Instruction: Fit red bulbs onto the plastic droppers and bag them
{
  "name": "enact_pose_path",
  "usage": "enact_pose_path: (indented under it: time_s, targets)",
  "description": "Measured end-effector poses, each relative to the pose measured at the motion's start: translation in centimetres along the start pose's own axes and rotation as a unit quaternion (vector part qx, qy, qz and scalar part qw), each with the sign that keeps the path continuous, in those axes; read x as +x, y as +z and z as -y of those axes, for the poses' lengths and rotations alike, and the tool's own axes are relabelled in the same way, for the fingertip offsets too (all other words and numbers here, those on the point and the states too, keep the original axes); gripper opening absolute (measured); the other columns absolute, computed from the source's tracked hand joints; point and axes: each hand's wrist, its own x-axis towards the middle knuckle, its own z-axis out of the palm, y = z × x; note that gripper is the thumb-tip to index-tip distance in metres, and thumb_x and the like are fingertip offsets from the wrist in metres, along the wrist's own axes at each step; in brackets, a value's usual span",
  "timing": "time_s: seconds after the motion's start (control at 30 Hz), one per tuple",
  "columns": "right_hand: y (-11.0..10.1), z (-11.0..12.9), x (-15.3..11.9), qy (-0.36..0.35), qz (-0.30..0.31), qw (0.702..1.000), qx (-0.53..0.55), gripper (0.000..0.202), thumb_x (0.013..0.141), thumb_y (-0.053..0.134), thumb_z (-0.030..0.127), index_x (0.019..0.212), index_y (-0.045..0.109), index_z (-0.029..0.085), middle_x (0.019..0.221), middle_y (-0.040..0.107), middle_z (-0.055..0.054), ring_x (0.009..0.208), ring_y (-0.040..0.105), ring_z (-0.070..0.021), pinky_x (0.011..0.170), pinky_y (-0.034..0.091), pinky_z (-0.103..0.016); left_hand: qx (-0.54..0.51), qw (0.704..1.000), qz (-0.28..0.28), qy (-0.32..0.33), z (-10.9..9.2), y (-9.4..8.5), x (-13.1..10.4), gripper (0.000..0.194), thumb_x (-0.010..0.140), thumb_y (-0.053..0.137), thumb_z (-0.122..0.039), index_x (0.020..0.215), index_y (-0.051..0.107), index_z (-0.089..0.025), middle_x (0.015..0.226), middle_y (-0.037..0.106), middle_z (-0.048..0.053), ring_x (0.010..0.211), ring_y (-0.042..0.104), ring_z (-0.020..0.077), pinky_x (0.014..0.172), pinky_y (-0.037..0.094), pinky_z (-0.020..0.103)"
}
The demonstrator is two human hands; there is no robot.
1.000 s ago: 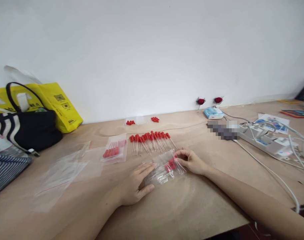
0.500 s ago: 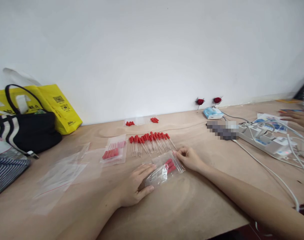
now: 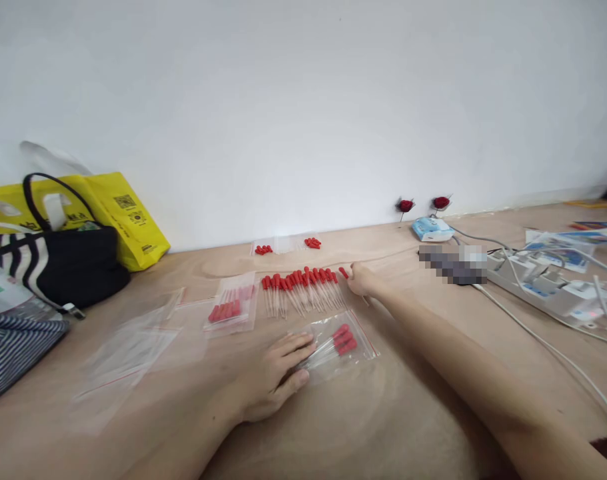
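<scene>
My left hand (image 3: pixel 278 373) lies with outstretched fingers on the lower left end of a clear zip bag (image 3: pixel 362 329), thumb apart. Inside that bag are several droppers with red rubber bulbs (image 3: pixel 344 340). Beyond it, a row of loose droppers (image 3: pixel 308 287) lies side by side, red bulbs pointing to the wall. At the right end of this row my right hand (image 3: pixel 362 280) has its fingers closed around a single dropper (image 3: pixel 344 272); its red bulb and thin tip stick out on either side of the fingers.
Left of the row lies a filled bag of droppers (image 3: pixel 228 310), then flat clear bags (image 3: pixel 128 357). More red bulbs in bags (image 3: pixel 312 243) rest by the wall. A yellow bag (image 3: pixel 138 220) and black bag (image 3: pixel 83 260) stand left; a power strip (image 3: pixel 538 283) with cables and a tissue pack (image 3: pixel 432 229) lie right.
My right hand has left the zip bag's open edge and moved away to the row's right end, taking hold of a dropper. My left hand stays on the bag. The view has shifted slightly.
</scene>
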Motion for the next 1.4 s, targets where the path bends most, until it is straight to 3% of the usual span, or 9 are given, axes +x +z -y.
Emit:
enact_pose_path:
  time_s: [0.13, 0.23, 0.33, 0.43, 0.6, 0.83, 1.0, 1.3, 1.4]
  targets:
    - [-2.5, -1.4, -2.5, 0.006, -0.015, 0.998, 0.069, 0.046, 0.076, 0.042, 0.019, 0.12, 0.029, 0.014, 0.06, 0.05, 0.004, 0.051, 0.052, -0.0126, 0.049, 0.041, -0.024, 0.007, 1.0, -0.016, 0.009, 0.2, 0.3, 0.1, 0.041, 0.087, 0.04, -0.03, 0.128, 0.04, -0.025, 0.137, 0.037, 0.004, 0.126, 0.031, 0.0224, 0.104, 0.025, 0.046]
    - [-3.0, -2.8, -5.3, 0.037, -0.042, 0.969, 0.239, 0.054, 0.074, 0.042, 0.019, 0.123, 0.017, 0.018, 0.058, 0.045, 0.008, 0.045, 0.05, -0.011, 0.044, 0.043, -0.023, 0.009, 1.0, -0.024, 0.015, 0.5, 0.7, 0.2, 0.041, 0.087, 0.041, -0.03, 0.127, 0.041, -0.025, 0.136, 0.037, 0.004, 0.126, 0.031, 0.022, 0.105, 0.025, 0.045]
    - [-2.3, -3.2, -7.7, 0.076, -0.085, 0.921, 0.374, 0.05, 0.071, 0.05, 0.02, 0.113, 0.024, 0.023, 0.063, 0.045, 0.008, 0.049, 0.054, -0.011, 0.046, 0.047, -0.024, 0.015, 1.0, -0.021, 0.016, 0.7, 0.8, 0.3, 0.041, 0.087, 0.041, -0.031, 0.127, 0.041, -0.025, 0.137, 0.036, 0.004, 0.126, 0.031, 0.0213, 0.105, 0.025, 0.044]
    - [-1.3, -2.7, -9.1, 0.093, -0.094, 0.893, 0.43, 0.043, 0.07, 0.054, 0.023, 0.104, 0.027, 0.025, 0.065, 0.047, 0.007, 0.051, 0.056, -0.0114, 0.049, 0.051, -0.026, 0.017, 0.999, -0.024, 0.022, 0.7, 0.8, 0.3, 0.042, 0.087, 0.041, -0.032, 0.128, 0.039, -0.025, 0.137, 0.037, 0.004, 0.125, 0.032, 0.0209, 0.104, 0.026, 0.044]
    - [-0.6, -1.9, -9.7, 0.086, -0.03, 0.868, 0.488, 0.027, 0.075, 0.05, 0.036, 0.093, 0.036, 0.024, 0.067, 0.053, 0.003, 0.057, 0.06, -0.0123, 0.061, 0.052, -0.031, 0.005, 1.0, -0.018, -0.01, 0.2, 0.3, 0.3, 0.05, 0.085, 0.043, -0.032, 0.133, 0.03, -0.025, 0.136, 0.038, 0.005, 0.125, 0.033, 0.0231, 0.102, 0.029, 0.045]
    - [-0.9, -1.8, -9.9, 0.039, 0.093, 0.916, 0.389, 0.034, 0.062, 0.065, 0.043, 0.079, 0.05, 0.017, 0.058, 0.053, 0.005, 0.046, 0.047, -0.0065, 0.047, 0.04, -0.022, -0.003, 1.0, -0.017, -0.004, 0.2, 0.4, 0.4, 0.054, 0.084, 0.044, -0.029, 0.135, 0.025, -0.026, 0.138, 0.034, 0.004, 0.125, 0.032, 0.0234, 0.103, 0.028, 0.044]
    - [-1.1, -1.5, -10.1, 0.018, 0.118, 0.926, 0.359, 0.037, 0.062, 0.064, 0.047, 0.077, 0.048, 0.018, 0.058, 0.055, 0.005, 0.047, 0.049, -0.0072, 0.044, 0.036, -0.019, 0.002, 1.0, -0.007, -0.009, 0.3, 0.4, 0.4, 0.054, 0.084, 0.043, -0.03, 0.135, 0.024, -0.025, 0.138, 0.034, 0.004, 0.126, 0.031, 0.0231, 0.103, 0.027, 0.044]
    - [0.0, -2.6, -9.4, -0.128, 0.078, 0.972, 0.183, 0.025, 0.069, 0.061, 0.04, 0.082, 0.067, 0.019, 0.089, 0.061, -0.005, 0.081, 0.056, -0.0169, 0.075, 0.043, -0.03, 0.004, 1.0, -0.017, -0.001, 0.1, 0.4, 0.5, 0.052, 0.085, 0.042, -0.031, 0.134, 0.026, -0.024, 0.136, 0.036, 0.005, 0.125, 0.032, 0.0223, 0.103, 0.029, 0.042]
    - [0.3, -2.1, -9.2, -0.122, 0.072, 0.978, 0.152, 0.022, 0.071, 0.059, 0.038, 0.082, 0.069, 0.022, 0.091, 0.062, -0.005, 0.088, 0.055, -0.0197, 0.082, 0.04, -0.036, 0.002, 1.0, -0.02, 0.005, 0.0, 0.3, 0.5, 0.052, 0.085, 0.042, -0.031, 0.134, 0.026, -0.024, 0.136, 0.037, 0.005, 0.125, 0.032, 0.0214, 0.103, 0.028, 0.041]
